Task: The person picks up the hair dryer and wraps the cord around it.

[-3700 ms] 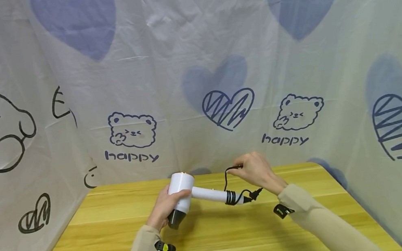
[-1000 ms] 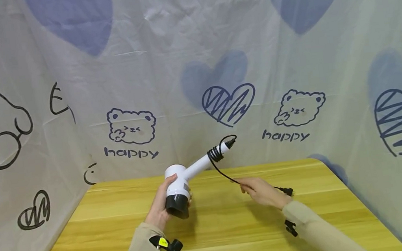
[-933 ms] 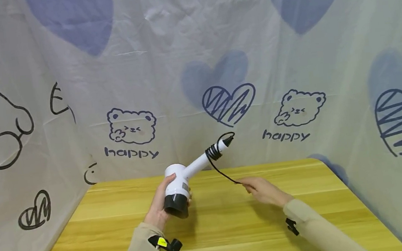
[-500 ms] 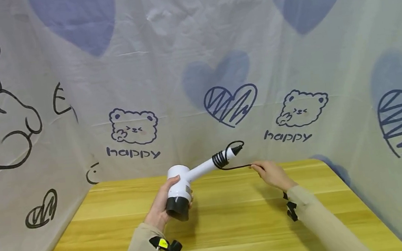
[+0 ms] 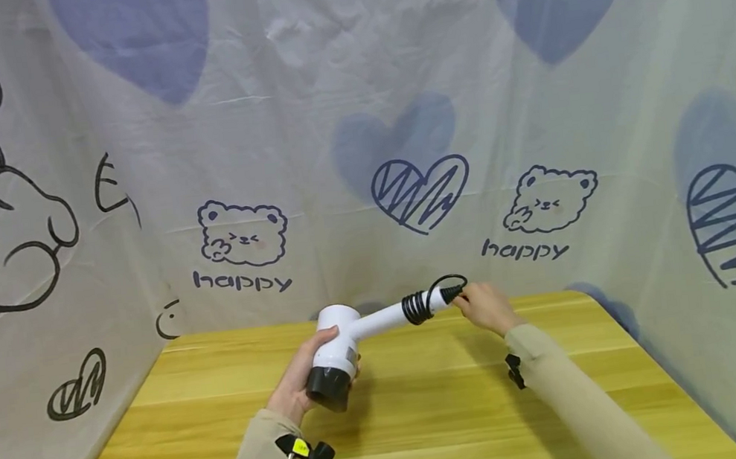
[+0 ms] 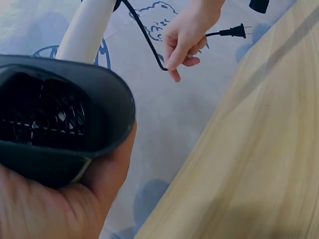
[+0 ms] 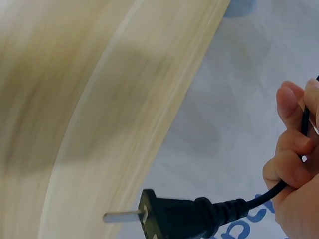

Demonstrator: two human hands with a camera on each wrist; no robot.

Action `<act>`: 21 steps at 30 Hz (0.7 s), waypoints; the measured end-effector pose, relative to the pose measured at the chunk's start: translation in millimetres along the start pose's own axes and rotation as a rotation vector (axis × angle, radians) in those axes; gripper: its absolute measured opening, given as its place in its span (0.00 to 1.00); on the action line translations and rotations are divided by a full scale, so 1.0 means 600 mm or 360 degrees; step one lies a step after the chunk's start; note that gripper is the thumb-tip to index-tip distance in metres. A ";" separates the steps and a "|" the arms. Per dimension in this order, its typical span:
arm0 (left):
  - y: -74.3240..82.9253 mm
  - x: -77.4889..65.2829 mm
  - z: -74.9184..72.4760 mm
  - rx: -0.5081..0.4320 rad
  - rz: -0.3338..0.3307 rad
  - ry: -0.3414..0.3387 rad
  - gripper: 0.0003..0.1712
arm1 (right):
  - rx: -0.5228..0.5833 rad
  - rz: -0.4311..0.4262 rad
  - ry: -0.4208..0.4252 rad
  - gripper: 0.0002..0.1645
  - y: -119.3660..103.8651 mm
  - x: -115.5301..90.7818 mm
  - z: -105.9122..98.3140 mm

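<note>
My left hand (image 5: 299, 375) grips a white hair dryer (image 5: 377, 320) by its barrel, thumb on top, above the table. The dark nozzle (image 5: 328, 385) points down toward me; in the left wrist view its opening (image 6: 114, 94) fills the near left. Several turns of black power cord (image 5: 417, 308) wrap the handle, and a loop arches over its tip. My right hand (image 5: 487, 307), just beyond the handle's end, pinches the cord's free length. In the right wrist view the two-pin plug (image 7: 174, 216) dangles from the cord behind the curled fingers.
A yellow wood-grain table (image 5: 427, 410) lies beneath both hands. White cloth (image 5: 306, 154) printed with hearts and bears hangs behind it and at both sides. Each wrist wears a small black camera mount (image 5: 307, 451).
My right hand has risen, then come in to the handle's tip, drawing the cord round. The dryer's handle has tipped lower, and my left hand keeps its grip on the barrel.
</note>
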State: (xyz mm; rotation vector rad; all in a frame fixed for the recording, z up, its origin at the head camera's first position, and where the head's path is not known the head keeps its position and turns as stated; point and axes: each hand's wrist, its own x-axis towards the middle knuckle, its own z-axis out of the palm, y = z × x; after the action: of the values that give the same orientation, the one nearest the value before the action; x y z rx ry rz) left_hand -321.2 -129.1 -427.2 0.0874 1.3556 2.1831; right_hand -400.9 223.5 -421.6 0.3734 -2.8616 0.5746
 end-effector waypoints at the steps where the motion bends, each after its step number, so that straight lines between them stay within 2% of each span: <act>1: -0.001 -0.001 -0.001 0.0008 -0.0005 0.0004 0.35 | 0.0013 0.0029 -0.0001 0.22 -0.003 0.000 0.001; 3: -0.003 -0.004 -0.004 0.0029 -0.0007 0.0020 0.36 | 0.0054 0.0060 0.0026 0.16 -0.009 0.000 0.001; 5: -0.006 -0.005 -0.008 0.0056 0.0000 0.0047 0.37 | 0.0061 0.0030 0.0074 0.10 -0.014 0.000 -0.001; 8: -0.010 -0.007 -0.013 0.0149 0.0017 0.0102 0.38 | 0.0097 -0.0019 0.0109 0.11 -0.021 0.001 -0.007; 12: -0.012 -0.002 -0.013 0.0413 0.0092 0.0229 0.39 | 0.0126 -0.0072 0.0117 0.18 -0.025 0.008 -0.015; 15: -0.012 0.001 -0.012 0.0569 0.0149 0.0324 0.39 | 0.0080 -0.0103 0.0127 0.19 -0.027 0.013 -0.022; 21: -0.011 0.001 -0.010 0.0675 0.0204 0.0421 0.38 | -0.0094 -0.0197 0.0188 0.19 -0.045 0.021 -0.037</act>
State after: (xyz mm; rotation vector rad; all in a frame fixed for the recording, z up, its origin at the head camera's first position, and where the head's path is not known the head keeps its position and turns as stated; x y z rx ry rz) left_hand -321.2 -131.6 -435.9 0.0458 1.9989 2.0248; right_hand -402.1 205.6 -388.7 0.4858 -2.7131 0.4723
